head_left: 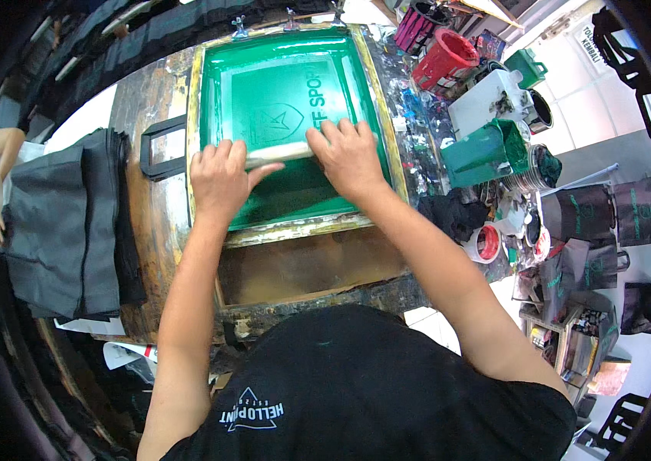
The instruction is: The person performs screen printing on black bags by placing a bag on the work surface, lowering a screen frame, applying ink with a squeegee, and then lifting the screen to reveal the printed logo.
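Note:
Both my hands grip a pale squeegee (283, 154) laid crosswise over a screen printing frame (302, 228). My left hand (220, 178) wraps its left end, thumb stretched along the bar. My right hand (347, 160) curls over the right end. Green ink (287, 188) coats the mesh, thickest along the edges and on the near side of the squeegee. Beyond it, a shield design and lettering show through the mesh. A black bag handle (162, 147) sticks out from under the frame's left side. Metal clamps (291, 21) stand at the frame's far edge.
Dark fabric bags (64, 223) lie stacked at the left, near another person's arm (4, 146). On the right stand a red bucket (446, 61), a green-stained container (487, 152), a white jug (487, 104) and a tape roll (487, 243). Printed dark bags (583, 211) lie further right.

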`<control>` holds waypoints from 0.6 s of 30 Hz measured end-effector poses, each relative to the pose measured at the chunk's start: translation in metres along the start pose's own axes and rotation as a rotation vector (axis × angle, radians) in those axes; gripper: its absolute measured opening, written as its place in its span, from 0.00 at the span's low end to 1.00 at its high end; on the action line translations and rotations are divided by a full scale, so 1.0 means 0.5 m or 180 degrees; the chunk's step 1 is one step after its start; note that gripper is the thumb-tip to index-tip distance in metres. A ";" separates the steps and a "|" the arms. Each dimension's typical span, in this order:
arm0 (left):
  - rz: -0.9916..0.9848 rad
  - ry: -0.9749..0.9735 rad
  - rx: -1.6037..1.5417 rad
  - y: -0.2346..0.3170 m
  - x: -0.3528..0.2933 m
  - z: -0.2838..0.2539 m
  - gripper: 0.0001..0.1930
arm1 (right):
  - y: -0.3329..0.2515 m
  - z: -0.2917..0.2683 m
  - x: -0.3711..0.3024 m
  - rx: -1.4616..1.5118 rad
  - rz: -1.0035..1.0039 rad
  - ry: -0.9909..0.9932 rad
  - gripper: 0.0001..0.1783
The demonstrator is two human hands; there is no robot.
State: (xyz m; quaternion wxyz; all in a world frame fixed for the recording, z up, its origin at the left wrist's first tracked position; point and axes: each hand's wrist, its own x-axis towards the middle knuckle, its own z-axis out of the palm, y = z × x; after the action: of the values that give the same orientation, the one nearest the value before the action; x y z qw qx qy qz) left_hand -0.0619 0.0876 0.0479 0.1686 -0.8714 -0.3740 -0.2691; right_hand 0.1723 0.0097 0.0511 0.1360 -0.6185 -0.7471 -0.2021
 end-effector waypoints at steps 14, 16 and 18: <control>-0.0180 -0.0205 -0.0689 0.072 -0.125 -0.131 0.32 | -0.077 -0.113 -0.142 0.0008 -0.0046 -0.0400 0.15; -0.0149 -0.0079 -0.0797 0.055 -0.166 -0.141 0.43 | -0.092 -0.123 -0.154 0.0291 0.0056 -0.0421 0.19; -0.0235 0.0210 -0.0858 0.044 -0.205 -0.155 0.49 | -0.101 -0.127 -0.174 0.0493 0.0100 -0.0341 0.24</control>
State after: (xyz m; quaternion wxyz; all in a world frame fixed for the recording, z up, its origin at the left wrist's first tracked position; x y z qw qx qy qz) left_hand -0.1311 -0.0228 0.0465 0.0523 -0.8625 -0.3605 -0.3514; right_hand 0.1372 -0.1036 0.0608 0.1465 -0.6277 -0.7569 -0.1082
